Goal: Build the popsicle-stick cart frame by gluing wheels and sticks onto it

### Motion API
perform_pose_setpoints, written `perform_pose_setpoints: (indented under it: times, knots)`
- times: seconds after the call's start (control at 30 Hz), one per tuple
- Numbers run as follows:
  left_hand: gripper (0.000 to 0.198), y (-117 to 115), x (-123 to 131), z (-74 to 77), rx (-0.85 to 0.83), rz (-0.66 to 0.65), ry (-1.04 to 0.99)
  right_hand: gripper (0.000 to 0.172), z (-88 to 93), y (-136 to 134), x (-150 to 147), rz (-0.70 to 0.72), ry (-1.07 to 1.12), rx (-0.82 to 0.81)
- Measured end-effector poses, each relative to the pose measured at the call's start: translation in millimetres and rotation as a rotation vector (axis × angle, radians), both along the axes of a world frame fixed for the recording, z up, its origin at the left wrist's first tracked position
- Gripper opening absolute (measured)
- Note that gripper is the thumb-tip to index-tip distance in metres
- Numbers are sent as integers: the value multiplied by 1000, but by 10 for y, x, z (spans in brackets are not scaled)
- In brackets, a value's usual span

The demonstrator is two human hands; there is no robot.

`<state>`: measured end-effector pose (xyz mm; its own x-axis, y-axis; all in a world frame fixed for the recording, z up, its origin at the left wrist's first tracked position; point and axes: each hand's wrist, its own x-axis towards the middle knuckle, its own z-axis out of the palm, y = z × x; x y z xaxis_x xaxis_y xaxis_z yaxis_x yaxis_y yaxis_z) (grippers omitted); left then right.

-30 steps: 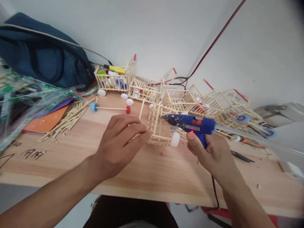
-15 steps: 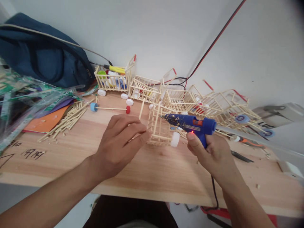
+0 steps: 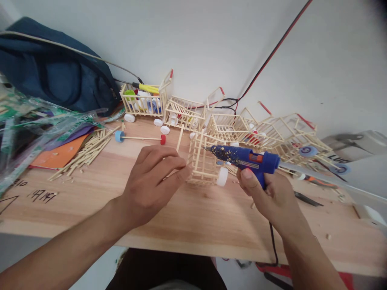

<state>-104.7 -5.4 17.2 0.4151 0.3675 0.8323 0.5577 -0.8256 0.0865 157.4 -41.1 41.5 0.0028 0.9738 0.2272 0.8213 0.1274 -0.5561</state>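
Note:
In the head view my right hand (image 3: 269, 197) is wrapped round a blue hot glue gun (image 3: 242, 156), its thumb on the back of the handle. The gun's speckled nozzle points left, at the top bars of a small wooden-stick cart (image 3: 204, 163) with a white bottle-cap wheel (image 3: 222, 177). My left hand (image 3: 160, 177) has its fingers closed on the left side of that cart; the fingertips are partly hidden. A loose-looking stick (image 3: 180, 137) rises just beyond those fingers. Left of it lies a wooden axle (image 3: 141, 138) with a blue cap and a red cap.
Several finished-looking stick carts (image 3: 184, 110) line the wall. A pile of cut sticks (image 3: 87, 155), orange paper (image 3: 62, 151), plastic wrapping (image 3: 33, 133) and a dark blue bag (image 3: 57, 68) lie left. A black blade (image 3: 308, 199) is at right; the gun's cord (image 3: 273, 243) hangs over the table edge.
The glue gun has tilted slightly, its rear shifting a little right. My right thumb has moved slightly with it. The left hand and the cart stay nearly in place.

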Motion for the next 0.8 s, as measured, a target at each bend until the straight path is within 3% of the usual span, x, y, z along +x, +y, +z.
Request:
perform_pose_setpoints:
  times: [0.13,0.3,0.5,0.63,0.8]
  knots:
    - [16,-3,-2,1,-2,4,6,44,-18,-47,67,-4,160,-37]
    - [17,6,-4,-17,11,-4,-8,42,-37,-104,105,109,357,56]
    - [19,32,5,-23,43,0,1,39,-70,-40,164,201,330,254]
    - [17,45,6,-34,58,14,-1,39,2,-21,210,89,50,459]
    - [17,48,12,-43,75,24,-9,57,96,-175,524,24,-478,635]
